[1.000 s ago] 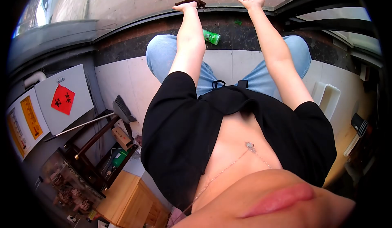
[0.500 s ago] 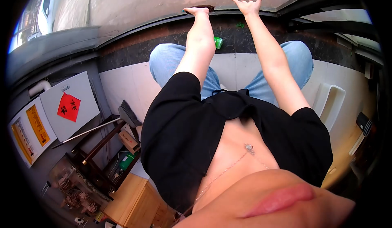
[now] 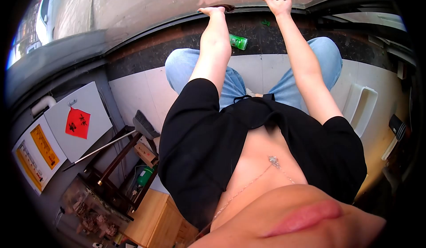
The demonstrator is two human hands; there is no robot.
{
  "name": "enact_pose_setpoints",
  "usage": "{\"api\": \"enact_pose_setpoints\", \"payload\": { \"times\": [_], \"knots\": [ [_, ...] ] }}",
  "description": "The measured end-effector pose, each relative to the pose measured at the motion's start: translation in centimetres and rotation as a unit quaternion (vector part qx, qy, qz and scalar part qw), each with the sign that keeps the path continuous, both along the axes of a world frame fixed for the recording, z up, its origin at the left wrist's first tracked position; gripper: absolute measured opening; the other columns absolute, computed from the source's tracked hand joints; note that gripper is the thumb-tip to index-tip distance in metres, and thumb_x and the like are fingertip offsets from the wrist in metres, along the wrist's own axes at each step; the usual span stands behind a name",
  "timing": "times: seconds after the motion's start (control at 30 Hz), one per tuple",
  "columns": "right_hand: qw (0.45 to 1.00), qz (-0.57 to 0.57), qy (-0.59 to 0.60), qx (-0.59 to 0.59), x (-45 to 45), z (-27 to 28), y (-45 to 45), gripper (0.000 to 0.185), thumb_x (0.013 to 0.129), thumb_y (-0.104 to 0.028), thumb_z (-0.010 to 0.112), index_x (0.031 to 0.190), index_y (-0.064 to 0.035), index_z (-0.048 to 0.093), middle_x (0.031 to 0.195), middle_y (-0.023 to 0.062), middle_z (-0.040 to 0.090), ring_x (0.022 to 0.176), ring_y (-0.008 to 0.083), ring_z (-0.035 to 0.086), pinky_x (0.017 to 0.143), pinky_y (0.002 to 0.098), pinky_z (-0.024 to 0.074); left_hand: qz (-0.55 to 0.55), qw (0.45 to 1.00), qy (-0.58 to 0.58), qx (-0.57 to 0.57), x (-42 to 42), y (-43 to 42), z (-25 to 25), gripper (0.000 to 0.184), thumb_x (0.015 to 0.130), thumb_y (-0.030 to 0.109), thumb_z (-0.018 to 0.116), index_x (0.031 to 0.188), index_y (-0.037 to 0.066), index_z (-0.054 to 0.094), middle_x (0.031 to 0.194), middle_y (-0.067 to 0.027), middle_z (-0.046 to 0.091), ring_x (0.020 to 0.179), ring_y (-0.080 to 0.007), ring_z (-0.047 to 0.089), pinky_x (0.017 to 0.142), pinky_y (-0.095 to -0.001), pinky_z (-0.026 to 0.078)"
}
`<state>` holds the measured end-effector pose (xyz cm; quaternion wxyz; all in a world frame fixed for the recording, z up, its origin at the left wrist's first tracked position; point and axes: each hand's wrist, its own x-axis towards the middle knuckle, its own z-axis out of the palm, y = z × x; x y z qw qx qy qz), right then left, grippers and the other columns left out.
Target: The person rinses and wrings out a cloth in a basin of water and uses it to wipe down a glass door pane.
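My left hand [image 3: 212, 10] is raised against the glossy pane [image 3: 168, 3], one finger with a teal nail pointing left. A dark reddish-brown thing [image 3: 228, 7] shows behind its palm; what it is I cannot make out. Near the same pane, my right hand [image 3: 280, 5] is open, with thumb and little finger spread wide and the middle fingers hidden. Both hands are mirrored in the pane. Below and between them, a green container [image 3: 238, 42] lies on the dark marbled strip [image 3: 153, 52], partly behind my left forearm. A small green piece [image 3: 266, 23] lies close to my right wrist.
My knees in blue jeans [image 3: 326, 61] bend toward the dark strip. A white trough [image 3: 361, 108] stands at right. At left are a grey cabinet door with a red paper [image 3: 77, 123], a broom [image 3: 145, 126], a dark wooden frame [image 3: 117, 161] and a wooden cabinet [image 3: 146, 219].
The view has shifted slightly, and more of the green container shows beside my left forearm. My right hand appears a little farther right; both hands keep nearly the same pose.
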<state>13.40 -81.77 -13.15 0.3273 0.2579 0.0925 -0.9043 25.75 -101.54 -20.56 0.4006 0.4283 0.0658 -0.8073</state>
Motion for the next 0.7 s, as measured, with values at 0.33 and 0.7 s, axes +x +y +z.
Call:
{"api": "enact_pose_setpoints", "payload": {
  "times": [0.33, 0.7],
  "knots": [
    [1.0, 0.01, -0.004, 0.012, 0.3, 0.1, -0.1, 0.096, 0.07, -0.062, 0.043, 0.126, -0.0228, -0.024, 0.132, 0.0062, -0.028, 0.125, 0.0294, -0.016, 0.095, 0.0622, 0.0072, 0.044, 0.982, -0.023, -0.18, 8.2, -8.1, 0.7, 0.079, 0.075, 0.068, 0.015, 0.129, 0.011, 0.024, 0.134, -0.0089, 0.022, 0.122, -0.0286, 0.021, 0.1, -0.0422, 0.015],
    [0.999, 0.037, 0.003, -0.005, 0.1, -1.3, 0.2, 0.103, 0.065, -0.059, 0.052, 0.126, -0.0253, -0.022, 0.133, 0.0061, -0.026, 0.125, 0.0305, -0.011, 0.095, 0.0609, 0.0141, -0.072, 0.983, 0.122, 0.118, -7.8, 12.1, 0.7, 0.08, 0.071, 0.072, 0.023, 0.125, 0.012, 0.03, 0.128, -0.0084, 0.031, 0.114, -0.0265, 0.031, 0.096, -0.0423, 0.023]
  ]
}}
